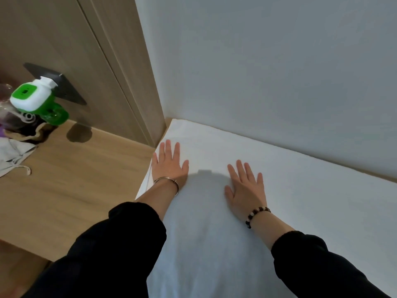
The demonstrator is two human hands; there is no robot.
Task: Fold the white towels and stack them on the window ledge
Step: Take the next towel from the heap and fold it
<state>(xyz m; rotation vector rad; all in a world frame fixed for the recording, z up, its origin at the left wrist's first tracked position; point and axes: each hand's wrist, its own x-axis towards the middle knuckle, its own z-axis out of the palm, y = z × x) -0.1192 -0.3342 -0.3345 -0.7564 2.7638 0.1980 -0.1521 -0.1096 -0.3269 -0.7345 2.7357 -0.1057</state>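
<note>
A white towel (300,201) lies spread flat over a wide surface that runs along a pale wall, filling the right and lower part of the head view. My left hand (169,163) presses flat on it near its left edge, fingers straight and spread. My right hand (245,188) lies flat on the towel a little to the right, fingers straight too. Neither hand holds anything. Layered edges of white cloth show at the towel's left border below my left wrist. My head's shadow falls between the two hands.
A wooden ledge (75,179) extends to the left of the towel. On it stand a green and white device (36,100), a dark wall plate behind it, and a cloth bag (12,153) at the far left. A wood-panelled wall rises behind.
</note>
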